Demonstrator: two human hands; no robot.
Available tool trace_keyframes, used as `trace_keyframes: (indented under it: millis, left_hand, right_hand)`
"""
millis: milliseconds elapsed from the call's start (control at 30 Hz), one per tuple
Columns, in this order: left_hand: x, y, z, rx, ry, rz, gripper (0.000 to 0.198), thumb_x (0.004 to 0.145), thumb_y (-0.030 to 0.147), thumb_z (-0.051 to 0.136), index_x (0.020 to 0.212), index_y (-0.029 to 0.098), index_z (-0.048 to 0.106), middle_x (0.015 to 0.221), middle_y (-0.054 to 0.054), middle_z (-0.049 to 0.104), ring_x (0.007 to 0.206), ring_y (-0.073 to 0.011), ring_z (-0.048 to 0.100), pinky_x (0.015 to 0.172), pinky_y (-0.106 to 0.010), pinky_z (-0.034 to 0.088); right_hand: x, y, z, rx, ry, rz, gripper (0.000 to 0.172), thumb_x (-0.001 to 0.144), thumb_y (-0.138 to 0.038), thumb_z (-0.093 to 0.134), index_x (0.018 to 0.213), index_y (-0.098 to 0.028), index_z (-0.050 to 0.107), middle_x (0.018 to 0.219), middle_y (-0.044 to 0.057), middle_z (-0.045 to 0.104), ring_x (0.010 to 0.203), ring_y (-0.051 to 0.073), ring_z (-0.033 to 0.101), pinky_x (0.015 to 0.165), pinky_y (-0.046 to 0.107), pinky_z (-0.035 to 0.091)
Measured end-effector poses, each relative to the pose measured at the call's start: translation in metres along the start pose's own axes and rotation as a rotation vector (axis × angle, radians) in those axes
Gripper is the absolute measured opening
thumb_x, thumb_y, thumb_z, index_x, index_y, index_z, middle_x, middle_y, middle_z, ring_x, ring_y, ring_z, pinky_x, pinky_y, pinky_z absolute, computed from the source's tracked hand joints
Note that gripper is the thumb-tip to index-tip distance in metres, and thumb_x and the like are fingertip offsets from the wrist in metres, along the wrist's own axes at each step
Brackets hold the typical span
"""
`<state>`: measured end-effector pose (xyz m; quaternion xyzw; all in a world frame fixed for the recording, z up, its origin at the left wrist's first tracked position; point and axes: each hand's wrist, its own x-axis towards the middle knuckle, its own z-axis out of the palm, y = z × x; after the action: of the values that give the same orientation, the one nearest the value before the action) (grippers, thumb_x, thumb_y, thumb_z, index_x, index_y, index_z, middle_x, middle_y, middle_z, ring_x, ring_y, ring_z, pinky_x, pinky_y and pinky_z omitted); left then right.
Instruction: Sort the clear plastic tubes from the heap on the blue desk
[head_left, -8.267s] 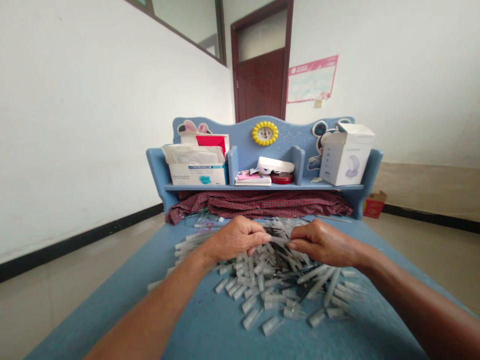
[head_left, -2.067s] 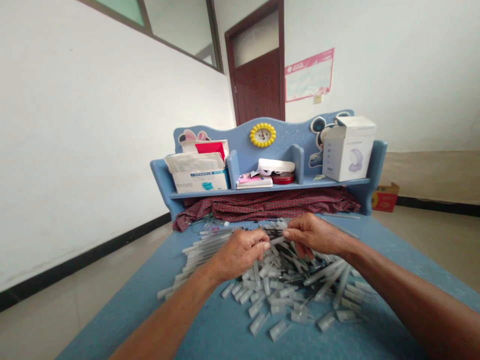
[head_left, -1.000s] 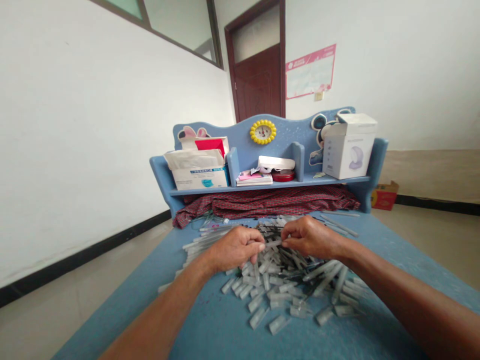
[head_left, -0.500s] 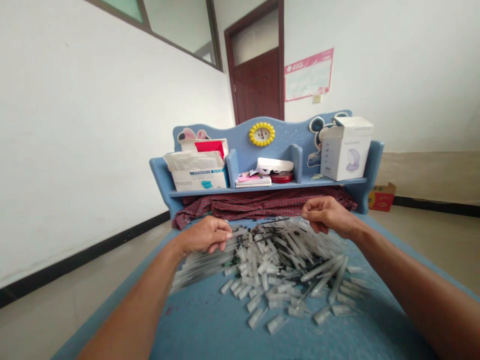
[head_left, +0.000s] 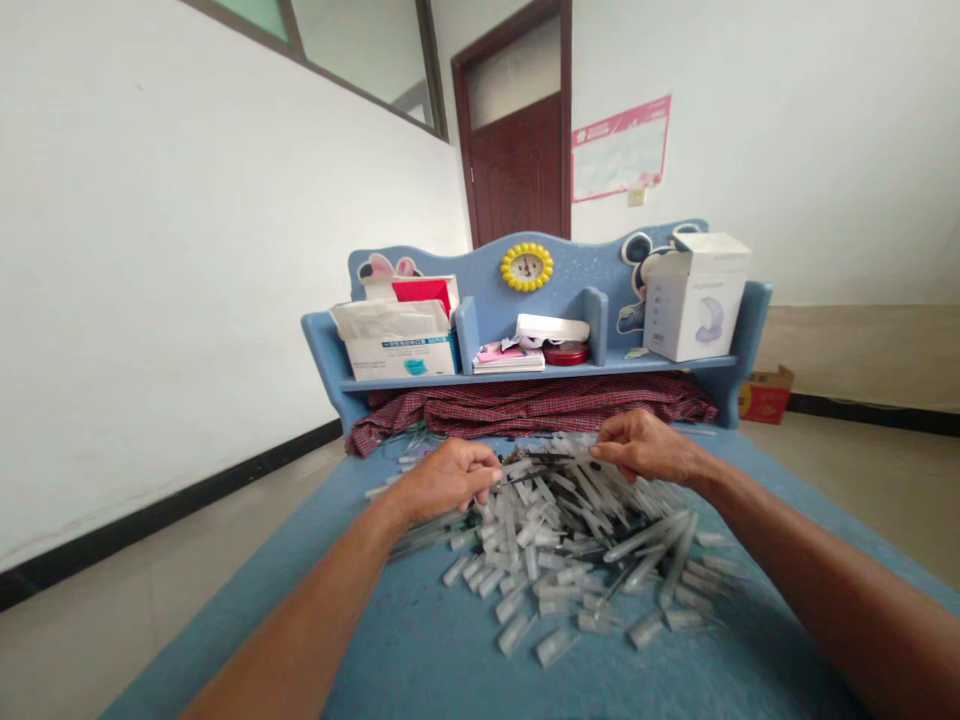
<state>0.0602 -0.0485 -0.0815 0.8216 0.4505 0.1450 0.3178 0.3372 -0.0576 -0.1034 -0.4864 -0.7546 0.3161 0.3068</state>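
My left hand is closed in a pinch at the left of a heap of clear plastic pieces. A pale, see-through narrow tube sticks out from its fingertips. Across the heap, my right hand also pinches, with a thin dark stick reaching left from its fingers. The two hands face each other over the back of the heap. Short caps with fine tips lie in front, and longer clear tubes are at the right. Motion blur softens the small details.
The heap lies on a blue tabletop. Behind it, a checked red cloth lies under a blue shelf. On the shelf stand a mask box, a white carton and a dark red round tin.
My left hand has moved right, toward the middle of the heap, uncovering loose pieces at the left. My right hand has shifted slightly left and down. The hands are closer together.
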Motion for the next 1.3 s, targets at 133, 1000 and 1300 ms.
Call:
trace_keyframes:
  millis: [133,1000,1300]
  left_hand:
    - [-0.002,0.014,0.011,0.019,0.027,0.026,0.027,0.078,0.037,0.045,0.082,0.014,0.058,0.061,0.002,0.058,0.045,-0.0085,0.046,0.043,-0.018,0.033]
    - [-0.028,0.062,0.001,0.149,-0.064,0.164,0.022,0.078,0.035,0.052,0.072,0.015,0.059,0.054,0.005,0.048,0.052,-0.0090,0.044,0.049,-0.017,0.030]
    - [-0.068,0.082,0.032,-0.011,-0.370,0.204,0.033,0.081,0.037,0.048,0.055,0.016,0.047,0.045,0.005,0.038,0.044,-0.0070,0.037,0.042,-0.018,0.024]
  right_hand:
    - [-0.002,-0.009,0.009,-0.026,0.035,-0.094,0.030,0.079,-0.041,0.051,0.070,-0.013,0.057,0.044,-0.003,0.050,0.039,0.008,0.044,0.040,0.018,0.030]
    - [-0.043,-0.080,0.003,-0.594,-0.138,-0.407,0.020,0.082,-0.025,0.049,0.068,-0.015,0.059,0.055,-0.003,0.050,0.050,0.006,0.039,0.048,0.020,0.024]
    - [-0.137,-0.085,0.007,-0.764,-0.112,-0.520,0.026,0.088,-0.028,0.045,0.064,-0.018,0.051,0.054,-0.001,0.052,0.045,0.009,0.042,0.042,0.023,0.023]
